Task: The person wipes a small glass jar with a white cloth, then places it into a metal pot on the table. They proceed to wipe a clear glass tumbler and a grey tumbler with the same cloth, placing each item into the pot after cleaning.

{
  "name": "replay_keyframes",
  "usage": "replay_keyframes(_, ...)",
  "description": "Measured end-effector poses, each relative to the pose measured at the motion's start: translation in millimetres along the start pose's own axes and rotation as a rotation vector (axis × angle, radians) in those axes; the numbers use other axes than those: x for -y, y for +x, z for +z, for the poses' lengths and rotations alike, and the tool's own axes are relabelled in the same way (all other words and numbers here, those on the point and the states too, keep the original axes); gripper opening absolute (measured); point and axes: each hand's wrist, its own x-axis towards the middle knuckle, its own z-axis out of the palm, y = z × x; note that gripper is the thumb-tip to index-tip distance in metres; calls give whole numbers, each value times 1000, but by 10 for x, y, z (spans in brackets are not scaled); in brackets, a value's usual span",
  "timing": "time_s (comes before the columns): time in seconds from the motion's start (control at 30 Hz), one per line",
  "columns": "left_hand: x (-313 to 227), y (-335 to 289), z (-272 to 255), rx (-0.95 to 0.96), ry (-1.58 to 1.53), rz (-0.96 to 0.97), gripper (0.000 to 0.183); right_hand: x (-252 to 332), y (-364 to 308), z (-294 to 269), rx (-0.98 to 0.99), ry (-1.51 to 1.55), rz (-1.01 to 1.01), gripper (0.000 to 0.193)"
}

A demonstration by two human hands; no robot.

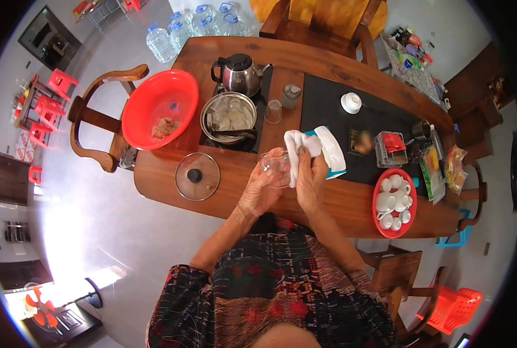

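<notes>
A clear glass cup rests in my left hand, the fingers curled round its side. My right hand grips a folded white cloth and presses it against the cup's rim. Just past the right hand lies a pack of white tissues with a blue edge. Beyond the cup, a small drinking glass and a lidded glass jar stand on the wooden table. A steel pot holding glassware in water sits to their left, a dark-handled tool across its rim.
A steel kettle stands behind the pot. At left are a red basin with a brown cloth inside and a glass lid. At right, a red tray holds white teaware; a white lidded bowl and a wire basket stand on the black inlay.
</notes>
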Motion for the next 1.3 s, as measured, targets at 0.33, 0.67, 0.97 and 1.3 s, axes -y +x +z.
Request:
replay_keyframes(0.33,-142,42,123,-165,151,43,64,-33,-161,-113,7,75,15,30)
replay_keyframes(0.67,-169,-4,310,-20,535,39,85,264,-214,-186,182,-272,-693,48)
replay_keyframes(0.97,-71,-34,290,-79,120,-55,101,230,-203,-98,20,-149,-505,40)
replay_keyframes(1.3,-157,54,61,-50,24,-22,87,219,-143,-204,282,-225,-147,25)
